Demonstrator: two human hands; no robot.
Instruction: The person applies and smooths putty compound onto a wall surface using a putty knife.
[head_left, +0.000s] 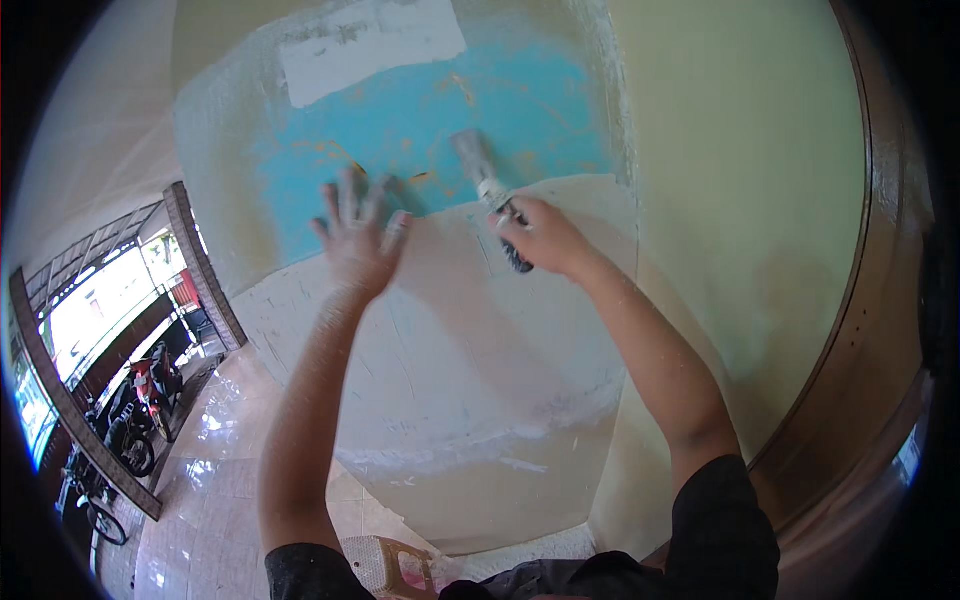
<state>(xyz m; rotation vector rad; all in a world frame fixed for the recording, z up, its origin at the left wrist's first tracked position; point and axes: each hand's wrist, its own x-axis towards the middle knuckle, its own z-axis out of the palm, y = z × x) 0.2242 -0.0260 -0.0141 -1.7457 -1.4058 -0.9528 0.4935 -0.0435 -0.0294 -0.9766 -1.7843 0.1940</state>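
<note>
My right hand (544, 234) grips the dark handle of a putty knife (474, 155), whose flat blade lies against or close to the blue painted part of the wall (525, 105). To its left my left hand (364, 240) is spread, palm towards the wall, fingers apart and slightly blurred, holding nothing. Both hands are whitish with dust. Below the blue area spreads a coat of pale filler (465, 337) with thin scratches. A white filler patch (375, 45) lies above the blue, and orange marks and cracks show in it.
A beige plastic stool (397, 566) stands below on the tiled floor (217, 480). A pale green wall (735, 187) meets the work wall at a corner, with a brown wooden frame (862, 360) beyond. Pillars and parked motorcycles (150, 390) are at the left.
</note>
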